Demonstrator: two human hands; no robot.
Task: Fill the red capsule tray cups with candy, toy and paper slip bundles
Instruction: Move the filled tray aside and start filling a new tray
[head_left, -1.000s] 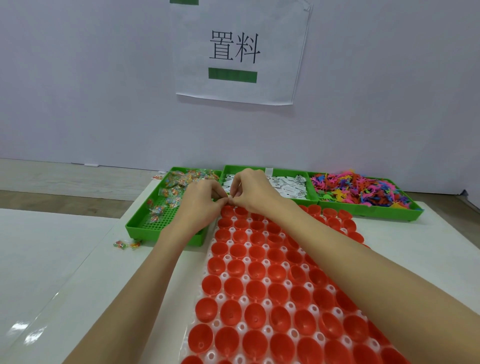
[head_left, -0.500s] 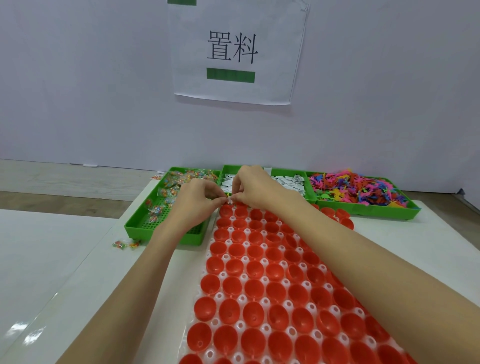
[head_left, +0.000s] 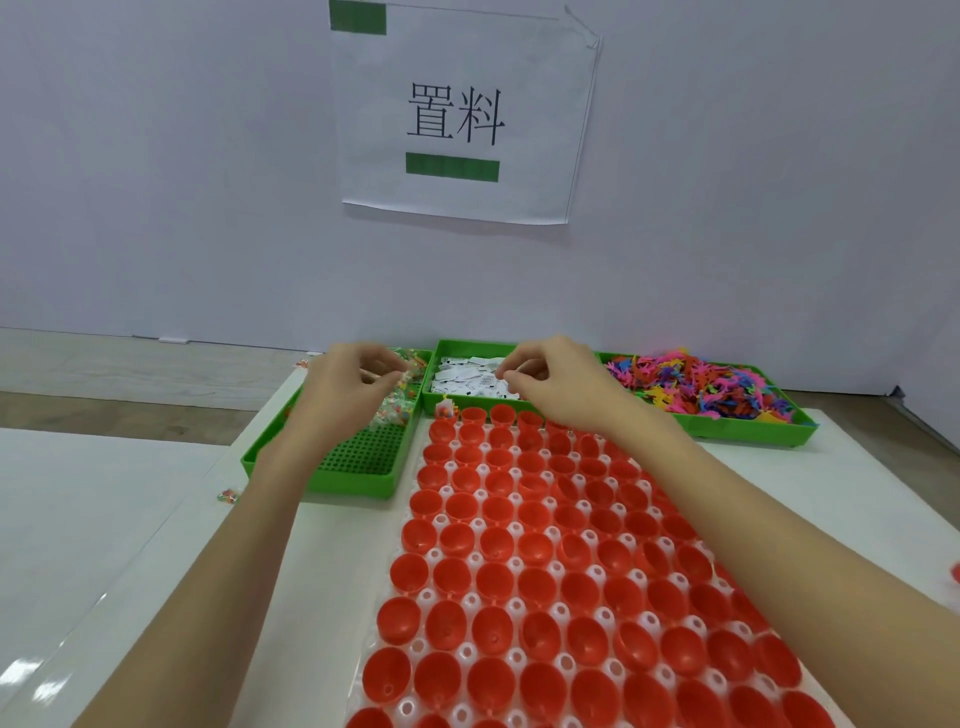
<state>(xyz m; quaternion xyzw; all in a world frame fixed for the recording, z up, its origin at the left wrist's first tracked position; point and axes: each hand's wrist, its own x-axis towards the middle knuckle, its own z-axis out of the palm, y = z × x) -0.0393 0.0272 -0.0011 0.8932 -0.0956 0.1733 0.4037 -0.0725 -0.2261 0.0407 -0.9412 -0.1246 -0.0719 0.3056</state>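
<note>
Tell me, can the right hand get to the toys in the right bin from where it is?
Probably yes. The right hand hovers over the paper slips, and the toys lie heaped in the open bin next along, with nothing between.

Paper sign (head_left: 467, 114) on wall (head_left: 156, 182)

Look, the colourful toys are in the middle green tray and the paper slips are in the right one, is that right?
Not quite. The head view shows the colourful toys in the right green tray, and the white paper slips in the middle green tray, just beyond the red capsule tray.
</note>
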